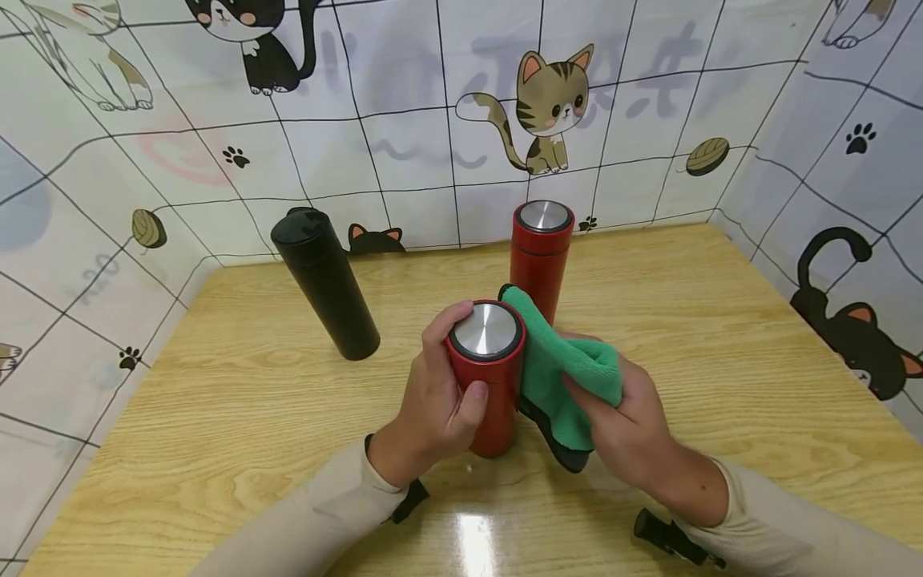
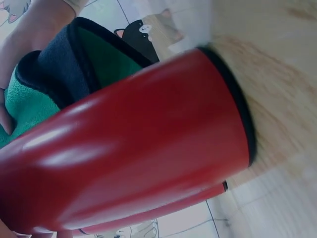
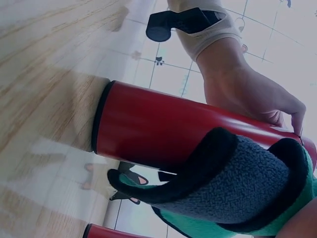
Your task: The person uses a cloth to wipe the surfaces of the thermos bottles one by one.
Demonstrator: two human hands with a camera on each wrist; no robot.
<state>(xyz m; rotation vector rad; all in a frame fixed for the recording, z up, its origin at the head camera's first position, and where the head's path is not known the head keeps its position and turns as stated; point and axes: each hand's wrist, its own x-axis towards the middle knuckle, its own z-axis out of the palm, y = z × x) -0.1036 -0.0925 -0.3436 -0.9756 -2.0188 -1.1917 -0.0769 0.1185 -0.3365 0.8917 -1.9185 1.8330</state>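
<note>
Pale yellow wood-grain desk (image 1: 238, 433), streaked by white glare (image 1: 475, 545) near its front, bounded on three sides by white walls (image 1: 418, 220), printed with black gridlines, cartoon cats (image 1: 554, 104), dark paw prints (image 1: 235, 157)

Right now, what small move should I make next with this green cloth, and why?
Perhaps wipe the green cloth down the front red bottle, since your left hand grips that bottle near its lid and your right hand holds the cloth right beside it.
</note>
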